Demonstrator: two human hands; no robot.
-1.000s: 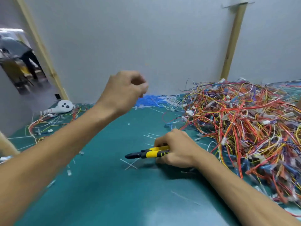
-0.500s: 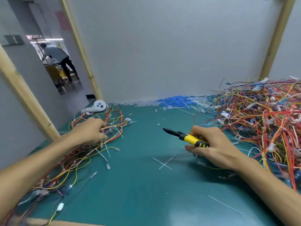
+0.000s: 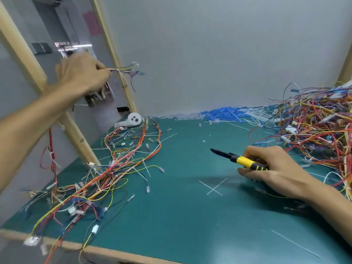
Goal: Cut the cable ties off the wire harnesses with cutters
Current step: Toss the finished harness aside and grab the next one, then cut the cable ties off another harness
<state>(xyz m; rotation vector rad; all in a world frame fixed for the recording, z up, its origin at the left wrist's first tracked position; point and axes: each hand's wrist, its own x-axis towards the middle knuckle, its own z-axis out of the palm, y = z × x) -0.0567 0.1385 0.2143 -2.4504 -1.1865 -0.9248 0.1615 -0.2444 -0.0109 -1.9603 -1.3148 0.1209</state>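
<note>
Step in hand: judged from the pose, bringing one wire harness (image 3: pixel 125 70) to the cutters (image 3: pixel 242 160) for the next snip.
Left hand (image 3: pixel 82 75): raised high at the left, well above the tabletop (image 3: pixel 181 216), fingers (image 3: pixel 99 67) curled tight round the harness, whose thin wire ends fan out to the right of the fist.
Right hand (image 3: pixel 276 168): low over the tabletop at the right, fingers wrapped round the yellow-and-black handles of the cutters; the black nose points left and the jaws look closed.
Gap: harness and cutters are well apart, so one must travel to the other.
Tie: motion blur hides whether a cable tie sits on the held bundle, or where.
Doing it well: lower the harness in front of the cutters, turn it until the tie faces up, open the jaws and slip one blade under the strap only, clear of the insulation.
Risk: nicking a thin wire, or catching a finger of the gripping hand.
Stock: heap of uncut harnesses (image 3: pixel 314 134) at the right, touching nothing in either hand.
Done side: loose harnesses (image 3: pixel 122 161) sprawl at the left, some over the front edge.
Offcuts: two white cut ties (image 3: pixel 213 186) lie crossed just beside the right hand.
</note>
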